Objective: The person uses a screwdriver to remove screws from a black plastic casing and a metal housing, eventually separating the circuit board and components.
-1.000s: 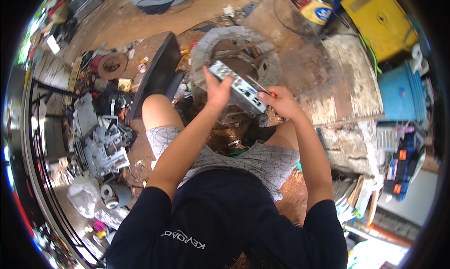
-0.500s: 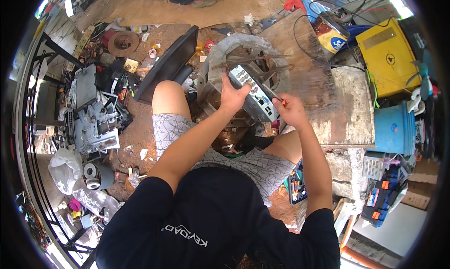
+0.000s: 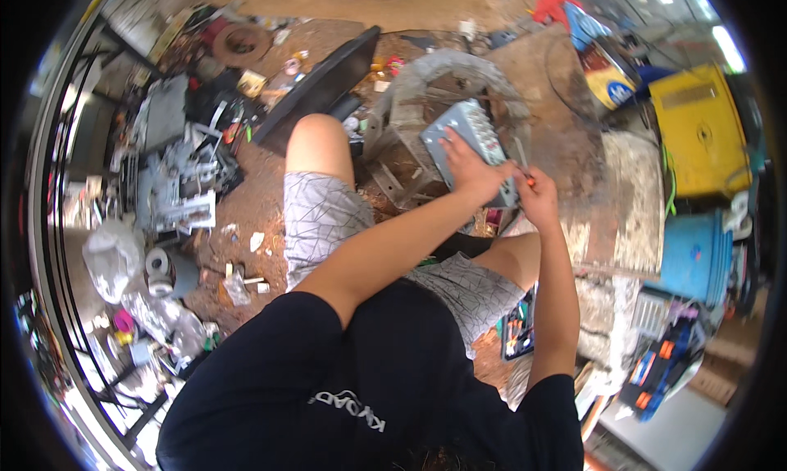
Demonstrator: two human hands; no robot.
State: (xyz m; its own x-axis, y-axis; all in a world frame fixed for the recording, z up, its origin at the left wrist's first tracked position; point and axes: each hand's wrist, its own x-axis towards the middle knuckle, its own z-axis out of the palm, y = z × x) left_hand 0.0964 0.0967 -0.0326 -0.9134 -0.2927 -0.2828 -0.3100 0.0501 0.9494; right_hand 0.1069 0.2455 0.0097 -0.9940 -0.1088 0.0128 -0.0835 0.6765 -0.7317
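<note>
Both hands meet just right of the frame's centre: the left hand [image 3: 463, 166] lies with fingers spread flat on a flat grey rectangular metal panel with rows of small sockets [image 3: 471, 139], pressing it down, while the right hand [image 3: 534, 195] is curled tight around a thin tool with an orange tip [image 3: 525, 172] at the panel's lower right edge. Beneath and behind the panel sits a rough, curved grey metal housing [image 3: 447, 69], with a dark flat screen panel [image 3: 320, 86] leaning to its left. Farther off, a boxy yellow plastic case [image 3: 697, 131] sits at the upper right, with a smooth blue plastic bucket [image 3: 695, 254] below it.
</note>
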